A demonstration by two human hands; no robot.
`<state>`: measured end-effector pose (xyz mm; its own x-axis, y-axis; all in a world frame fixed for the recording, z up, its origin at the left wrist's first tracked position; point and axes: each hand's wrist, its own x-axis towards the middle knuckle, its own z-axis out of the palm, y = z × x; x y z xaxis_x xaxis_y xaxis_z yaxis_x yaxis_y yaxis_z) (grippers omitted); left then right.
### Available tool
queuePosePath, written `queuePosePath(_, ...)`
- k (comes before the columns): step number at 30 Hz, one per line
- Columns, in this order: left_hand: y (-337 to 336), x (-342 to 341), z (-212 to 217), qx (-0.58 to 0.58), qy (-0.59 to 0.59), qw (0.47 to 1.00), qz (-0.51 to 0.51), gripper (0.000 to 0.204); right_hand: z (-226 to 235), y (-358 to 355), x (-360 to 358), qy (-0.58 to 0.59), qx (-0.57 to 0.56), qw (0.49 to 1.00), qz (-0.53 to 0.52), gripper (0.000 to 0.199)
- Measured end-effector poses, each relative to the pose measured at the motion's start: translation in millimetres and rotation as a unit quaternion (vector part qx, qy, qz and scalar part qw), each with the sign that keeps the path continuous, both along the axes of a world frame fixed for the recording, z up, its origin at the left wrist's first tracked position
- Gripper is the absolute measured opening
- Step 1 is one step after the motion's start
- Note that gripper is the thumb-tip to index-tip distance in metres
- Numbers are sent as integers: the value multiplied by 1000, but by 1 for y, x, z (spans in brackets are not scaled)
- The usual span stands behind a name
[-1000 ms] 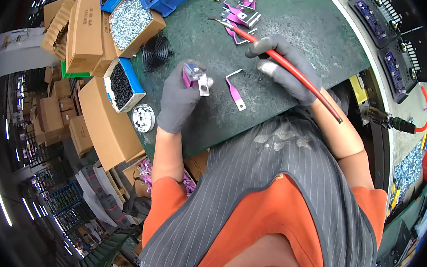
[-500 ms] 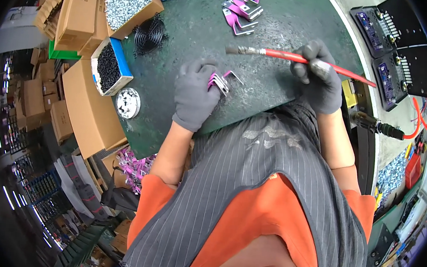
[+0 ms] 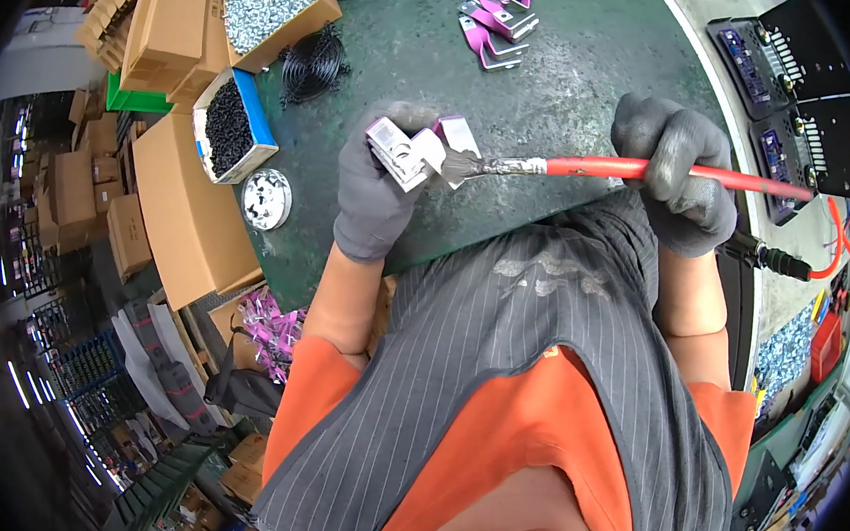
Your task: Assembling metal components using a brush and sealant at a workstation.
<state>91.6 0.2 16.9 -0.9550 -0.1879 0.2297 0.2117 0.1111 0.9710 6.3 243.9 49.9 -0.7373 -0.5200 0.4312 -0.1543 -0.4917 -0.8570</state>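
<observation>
Since 0.5 s ago, the slim red-handled brush with dark bristles (image 3: 592, 167) has come toward the body, and its tip now meets, or at least overlaps, the purple bent metal brackets with pale flat ends (image 3: 391, 149). These sit in the grey-gloved left hand (image 3: 372, 197), its fingers closed around them, above the dark green worktop (image 3: 558, 96). The grey-gloved right hand (image 3: 680, 176) has its fingers curled tightly round the handle. For good strokes, I'd keep those ends steady, press lightly, and hold the left fingertips clear of the bristles.
</observation>
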Motion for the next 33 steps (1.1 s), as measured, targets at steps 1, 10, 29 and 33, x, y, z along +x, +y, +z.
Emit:
queuePosePath(1, 0, 1, 0, 0, 0, 1000, 2, 38, -1, 1, -1, 31, 1, 999, 7, 21)
queuePosePath(10, -3, 0, 8, 26, 61, 998, -10, 23, 11, 1, -3, 132, -21, 991, -31, 26)
queuePosePath(29, -9, -9, 2, -8, 59, 998, -10, 27, 1, 5, -15, 119, -18, 992, -26, 17)
queuePosePath(33, -13, -14, 1, -1, 44, 999, -8, 27, -4, 5, -23, 98, -2, 995, -19, 10)
